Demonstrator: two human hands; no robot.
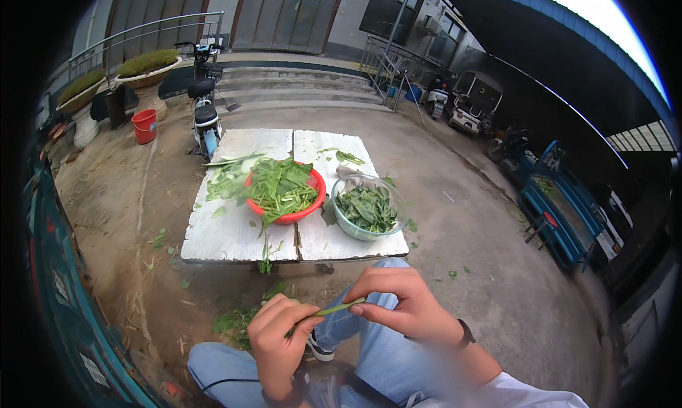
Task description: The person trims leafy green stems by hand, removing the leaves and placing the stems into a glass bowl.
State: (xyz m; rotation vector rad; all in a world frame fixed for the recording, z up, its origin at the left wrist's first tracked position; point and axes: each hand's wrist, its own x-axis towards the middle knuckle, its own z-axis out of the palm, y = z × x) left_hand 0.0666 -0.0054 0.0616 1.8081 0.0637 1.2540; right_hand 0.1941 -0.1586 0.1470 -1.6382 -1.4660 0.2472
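Between my two hands stretches a short green vegetable stem (339, 308), one end pinched by each hand. My left hand (277, 335) grips its left end with thumb and curled fingers; my right hand (405, 301) pinches the right end between thumb and forefinger. Both are above my lap, on the near side of the low white table (234, 241). On that table a red plastic basket (317, 195) holds leafy greens (280, 184) and cut stems. Right of it stands a clear glass bowl (362, 235) full of dark green leaves (366, 205).
Leaf scraps (238, 323) litter the ground under the table's near edge. Behind it stand an electric scooter (206, 113), a red bucket (144, 126) and concrete steps (298, 88). A blue cargo tricycle (561, 209) is parked at right; a dark green vehicle side (67, 301) borders the left.
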